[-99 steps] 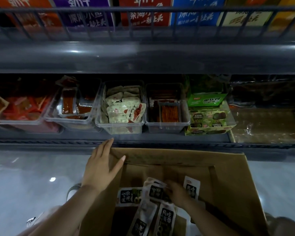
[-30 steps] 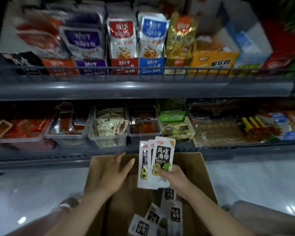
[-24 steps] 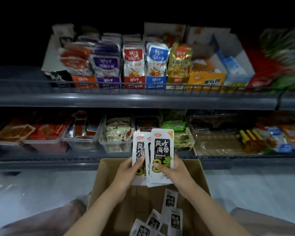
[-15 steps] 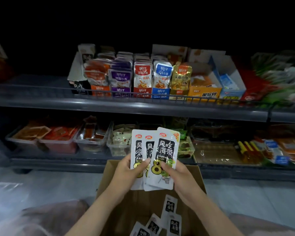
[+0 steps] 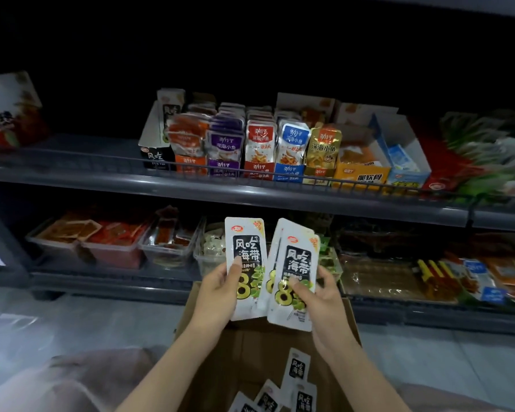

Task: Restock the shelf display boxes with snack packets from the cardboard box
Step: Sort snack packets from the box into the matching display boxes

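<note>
Dark shelving (image 5: 250,197), grey floor (image 5: 72,322), left hand (image 5: 217,295) and right hand (image 5: 324,301) gripping snack packets (image 5: 246,248)

The white packets (image 5: 246,242) read "风吃海带" and "8"; the yellow display box (image 5: 366,176) reads "脆软骨".

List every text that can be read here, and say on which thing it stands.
"风吃海带": left packet, in the left hand; right packets, in the right hand.
"30%": left packet's top corner.
"深海小鱼": gold packet.
"脆软骨": orange display box.
"风吃": black display box.
Other print is too blurred.
</note>
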The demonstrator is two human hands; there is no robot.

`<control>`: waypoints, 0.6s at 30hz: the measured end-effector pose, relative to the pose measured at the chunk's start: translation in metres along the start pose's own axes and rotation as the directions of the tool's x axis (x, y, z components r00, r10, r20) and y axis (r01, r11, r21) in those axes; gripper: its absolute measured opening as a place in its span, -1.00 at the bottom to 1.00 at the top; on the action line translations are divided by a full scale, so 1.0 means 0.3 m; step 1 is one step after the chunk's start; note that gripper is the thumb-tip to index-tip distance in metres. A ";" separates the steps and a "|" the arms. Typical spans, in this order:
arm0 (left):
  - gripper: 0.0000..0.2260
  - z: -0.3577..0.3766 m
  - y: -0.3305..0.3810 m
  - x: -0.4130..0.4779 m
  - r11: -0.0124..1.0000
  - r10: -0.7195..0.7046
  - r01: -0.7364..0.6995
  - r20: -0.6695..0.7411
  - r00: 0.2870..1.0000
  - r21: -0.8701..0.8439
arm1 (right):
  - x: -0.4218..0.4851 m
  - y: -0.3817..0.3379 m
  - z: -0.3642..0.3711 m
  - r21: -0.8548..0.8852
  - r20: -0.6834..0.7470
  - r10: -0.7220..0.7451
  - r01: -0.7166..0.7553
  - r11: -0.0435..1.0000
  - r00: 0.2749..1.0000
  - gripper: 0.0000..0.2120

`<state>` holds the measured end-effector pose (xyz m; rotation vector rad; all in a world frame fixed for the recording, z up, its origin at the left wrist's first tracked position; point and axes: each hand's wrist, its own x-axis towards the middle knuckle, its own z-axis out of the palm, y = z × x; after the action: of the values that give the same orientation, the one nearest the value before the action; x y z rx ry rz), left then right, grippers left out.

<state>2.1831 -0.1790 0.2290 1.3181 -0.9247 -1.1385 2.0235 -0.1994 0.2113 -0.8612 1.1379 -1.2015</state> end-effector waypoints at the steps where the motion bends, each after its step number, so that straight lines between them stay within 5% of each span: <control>1: -0.76 -0.011 0.004 0.002 1.000 -0.011 0.011 0.005 1.000 0.003 | 0.008 -0.008 0.000 0.002 0.003 -0.018 0.018 1.000 1.000 -0.61; 11: -0.80 -0.086 0.096 0.060 0.980 0.131 -0.158 0.209 0.969 0.117 | 0.035 -0.088 0.280 -0.233 0.279 -0.169 0.237 0.943 0.945 -0.62; 16: -0.74 -0.205 0.211 0.082 0.984 0.144 -0.170 0.303 0.942 0.059 | 0.127 -0.285 0.381 -0.190 0.431 -0.232 0.339 0.921 0.872 -0.24; 18: -0.74 -0.250 0.247 0.113 0.966 0.222 -0.250 0.276 0.935 0.071 | 0.162 -0.380 0.432 -0.283 0.539 -0.243 0.445 0.849 0.807 -0.43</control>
<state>2.2705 -0.2003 0.2933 1.1154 -1.3197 -1.1054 2.1194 -0.2770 0.3415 -1.6530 0.8263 -0.9634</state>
